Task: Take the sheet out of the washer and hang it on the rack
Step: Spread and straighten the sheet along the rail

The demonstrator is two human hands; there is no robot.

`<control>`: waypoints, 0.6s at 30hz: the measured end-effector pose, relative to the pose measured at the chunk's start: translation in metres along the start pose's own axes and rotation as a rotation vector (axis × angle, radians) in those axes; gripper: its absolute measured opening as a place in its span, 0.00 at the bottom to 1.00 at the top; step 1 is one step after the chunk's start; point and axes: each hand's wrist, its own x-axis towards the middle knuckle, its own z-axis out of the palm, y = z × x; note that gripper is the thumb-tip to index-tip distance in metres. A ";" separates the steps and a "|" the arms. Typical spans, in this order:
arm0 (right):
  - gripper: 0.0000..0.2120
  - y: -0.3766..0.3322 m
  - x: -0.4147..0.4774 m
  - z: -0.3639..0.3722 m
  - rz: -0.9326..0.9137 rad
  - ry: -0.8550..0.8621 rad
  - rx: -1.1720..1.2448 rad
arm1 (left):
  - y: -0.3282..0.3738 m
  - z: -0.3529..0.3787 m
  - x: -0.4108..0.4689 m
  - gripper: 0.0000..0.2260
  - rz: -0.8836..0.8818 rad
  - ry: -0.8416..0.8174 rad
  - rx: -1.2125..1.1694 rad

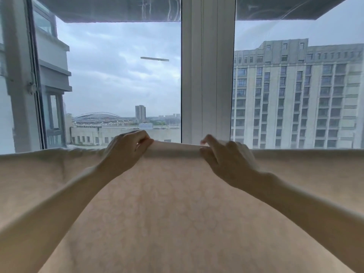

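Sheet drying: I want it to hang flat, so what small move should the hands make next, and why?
Probably draw both hands apart along the top edge. The left hand and right hand pinch the sheet close together, lifting the stretch between them above the rest of the edge, and creases show further left.

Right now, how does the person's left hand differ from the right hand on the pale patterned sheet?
The left hand curls over the top edge of the pale patterned sheet; the right hand pinches it with straighter fingers. The left hand sits slightly higher than the right hand. Both hold the same raised edge.
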 end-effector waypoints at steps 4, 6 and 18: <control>0.14 -0.039 0.010 0.022 -0.189 0.016 -0.069 | -0.008 -0.010 0.000 0.09 0.040 -0.057 -0.063; 0.15 -0.055 0.018 0.034 -0.221 0.010 -0.094 | -0.012 -0.015 -0.003 0.08 0.029 -0.081 -0.111; 0.20 -0.109 0.043 0.071 -0.152 -0.010 -0.242 | -0.099 -0.077 -0.046 0.12 -0.106 -0.233 -0.068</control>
